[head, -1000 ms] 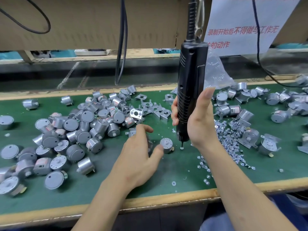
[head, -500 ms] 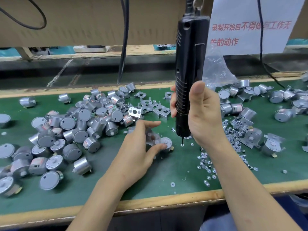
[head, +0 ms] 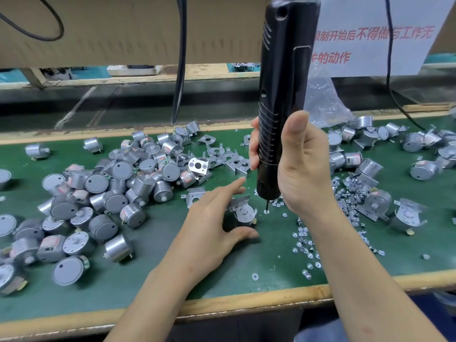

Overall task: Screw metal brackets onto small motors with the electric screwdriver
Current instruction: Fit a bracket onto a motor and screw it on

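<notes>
Green tabletop (head: 172, 275) with a motor pile (head: 111, 188) at left. Screwdriver (head: 281, 95) stands upright, long axis vertical, right hand (head: 303, 169) fingers wrapped round its grip. Left hand (head: 209, 230) has fingers apart, thumb and index either side of the motor (head: 243, 214) with a bracket (head: 238, 202) on top; contact unclear. Bit tip rests on a loose screw (head: 266, 211). Motor is just left of the bit and the left hand is nearer, so probably a short shift left next.

— What is the right hand (head: 304, 169) holding?
— Its fingers (head: 253, 151) wrap the black electric screwdriver (head: 283, 82), which stands upright with its bit down at a screw (head: 266, 212) on the green desk (head: 172, 280).
— And the left hand (head: 209, 233)?
— It is spread at 9 o'clock of a motor (head: 244, 214) topped by a bracket (head: 238, 202), thumb just below it. The bit stands at the motor's 3 o'clock. A heap of motors (head: 111, 191) lies at 9 o'clock and loose screws (head: 345, 193) at 3.
</notes>
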Available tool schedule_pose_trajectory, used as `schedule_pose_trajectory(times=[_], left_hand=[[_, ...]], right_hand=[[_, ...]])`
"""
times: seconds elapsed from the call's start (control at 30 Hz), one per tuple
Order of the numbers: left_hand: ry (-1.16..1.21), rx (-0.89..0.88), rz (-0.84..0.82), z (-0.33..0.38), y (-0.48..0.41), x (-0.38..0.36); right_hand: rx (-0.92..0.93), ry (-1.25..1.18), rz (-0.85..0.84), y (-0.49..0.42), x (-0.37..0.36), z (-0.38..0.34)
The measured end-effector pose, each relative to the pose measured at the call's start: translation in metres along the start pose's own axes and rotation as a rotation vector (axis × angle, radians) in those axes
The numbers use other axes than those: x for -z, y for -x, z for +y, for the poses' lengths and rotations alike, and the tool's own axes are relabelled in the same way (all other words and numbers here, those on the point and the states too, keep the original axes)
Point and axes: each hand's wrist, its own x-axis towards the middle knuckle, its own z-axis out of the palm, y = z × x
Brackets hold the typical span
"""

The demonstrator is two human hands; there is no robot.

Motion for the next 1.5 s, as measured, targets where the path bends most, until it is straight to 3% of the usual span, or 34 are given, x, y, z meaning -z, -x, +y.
schedule_pose_trajectory(times=[1.5], left_hand=[[-0.027, 0.054, 0.013, -0.003, 0.004, 0.003]], right_hand=[[0.060, 0.020, 0.007, -0.013, -0.022, 0.023]])
